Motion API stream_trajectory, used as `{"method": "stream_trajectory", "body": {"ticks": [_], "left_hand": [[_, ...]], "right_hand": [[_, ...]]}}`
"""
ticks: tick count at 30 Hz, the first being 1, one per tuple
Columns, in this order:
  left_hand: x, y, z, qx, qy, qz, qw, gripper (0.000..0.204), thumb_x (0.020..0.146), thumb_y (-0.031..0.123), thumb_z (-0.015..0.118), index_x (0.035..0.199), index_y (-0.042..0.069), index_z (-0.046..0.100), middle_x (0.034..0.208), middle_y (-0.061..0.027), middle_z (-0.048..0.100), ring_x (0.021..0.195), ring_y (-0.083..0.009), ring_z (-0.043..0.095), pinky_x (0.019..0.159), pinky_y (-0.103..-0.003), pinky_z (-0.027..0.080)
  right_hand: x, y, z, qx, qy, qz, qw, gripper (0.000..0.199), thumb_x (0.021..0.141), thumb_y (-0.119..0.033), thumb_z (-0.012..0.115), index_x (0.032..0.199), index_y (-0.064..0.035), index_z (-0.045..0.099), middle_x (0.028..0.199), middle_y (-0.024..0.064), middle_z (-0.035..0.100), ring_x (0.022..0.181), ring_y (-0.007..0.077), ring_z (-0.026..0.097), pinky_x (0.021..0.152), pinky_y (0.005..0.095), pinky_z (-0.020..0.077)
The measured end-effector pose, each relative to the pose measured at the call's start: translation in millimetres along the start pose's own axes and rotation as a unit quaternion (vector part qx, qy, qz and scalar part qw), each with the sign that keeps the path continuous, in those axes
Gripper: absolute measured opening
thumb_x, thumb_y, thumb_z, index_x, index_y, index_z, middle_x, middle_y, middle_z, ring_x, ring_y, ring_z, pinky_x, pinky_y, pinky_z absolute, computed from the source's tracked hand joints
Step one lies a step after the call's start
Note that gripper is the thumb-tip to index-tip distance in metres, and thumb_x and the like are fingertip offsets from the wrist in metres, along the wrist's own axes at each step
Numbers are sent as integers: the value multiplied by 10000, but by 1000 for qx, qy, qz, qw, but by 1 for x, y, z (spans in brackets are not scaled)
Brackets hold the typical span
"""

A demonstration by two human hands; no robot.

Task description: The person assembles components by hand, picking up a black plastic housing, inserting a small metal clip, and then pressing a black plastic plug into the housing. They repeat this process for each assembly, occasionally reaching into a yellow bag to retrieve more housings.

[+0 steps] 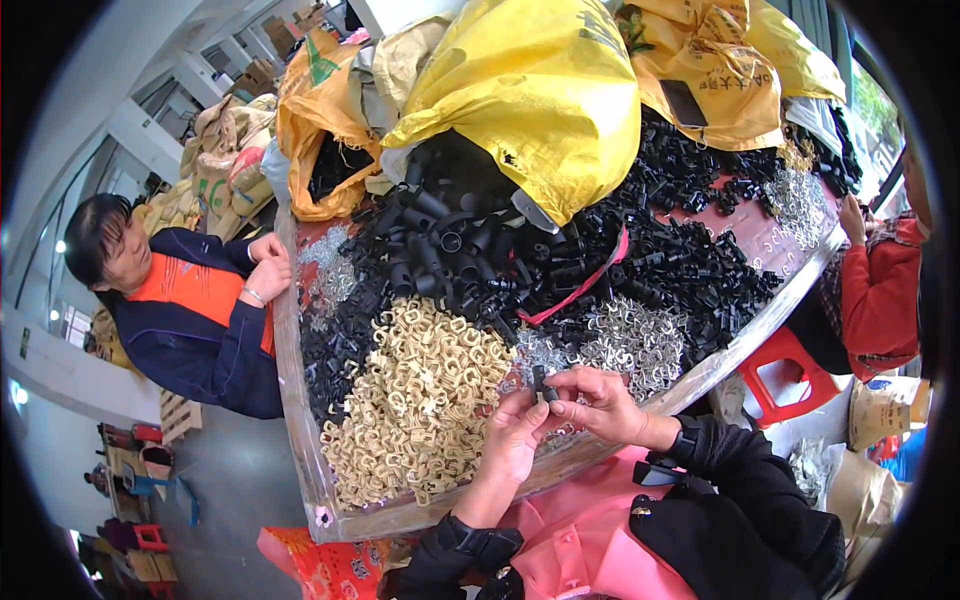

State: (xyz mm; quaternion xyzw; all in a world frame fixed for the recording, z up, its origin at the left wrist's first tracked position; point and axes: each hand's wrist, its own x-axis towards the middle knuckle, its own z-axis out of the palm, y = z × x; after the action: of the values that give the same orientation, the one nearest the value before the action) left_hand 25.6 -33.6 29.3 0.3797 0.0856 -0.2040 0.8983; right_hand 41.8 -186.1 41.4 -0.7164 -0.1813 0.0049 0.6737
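Observation:
Above the near edge of the table, I hold a small black plastic piece (pixel 544 384) between both hands. My left hand (pixel 512 440) is closed, its thumb and fingers pinching the piece from the left. My right hand (pixel 606 406) grips it from the other side with thumb and forefinger. What else the curled fingers may hide, I cannot tell. Left of my hands lies a heap of cream open-ring clips (pixel 420 390). Silver metal hooks (pixel 632 345) are piled just beyond my right hand. Black tubes (pixel 435 240) and small black parts (pixel 710 275) lie farther back.
A wooden rim (pixel 400 518) edges the table. Large yellow sacks (pixel 530 90) stand along the back, with a phone (pixel 684 102) on one. A pink strip (pixel 585 280) crosses the black parts. One person sits at left, another at right near a red stool (pixel 785 375).

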Motion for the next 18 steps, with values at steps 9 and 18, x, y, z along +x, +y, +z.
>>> {"method": "stream_trajectory", "body": {"ticks": [9, 18], "left_hand": [[-4, 0, -2, 46, 3, -49, 998, 243, 804, 128, 542, 1016, 13, 516, 917, -47, 571, 784, -109, 564, 717, -232, 471], [-10, -3, -6, 128, -57, -58, 988, 257, 838, 158, 505, 1047, 9, 514, 894, -4, 552, 735, -39, 487, 677, -174, 401]], "right_hand": [[0, 12, -12, -137, -33, -108, 984, 295, 664, -201, 680, 872, -36, 549, 601, 28, 465, 542, 155, 497, 509, 280, 403], [3, 23, -17, -247, -55, -287, 924, 366, 594, -285, 693, 828, -40, 555, 597, 16, 455, 539, 178, 483, 509, 282, 395]]}}
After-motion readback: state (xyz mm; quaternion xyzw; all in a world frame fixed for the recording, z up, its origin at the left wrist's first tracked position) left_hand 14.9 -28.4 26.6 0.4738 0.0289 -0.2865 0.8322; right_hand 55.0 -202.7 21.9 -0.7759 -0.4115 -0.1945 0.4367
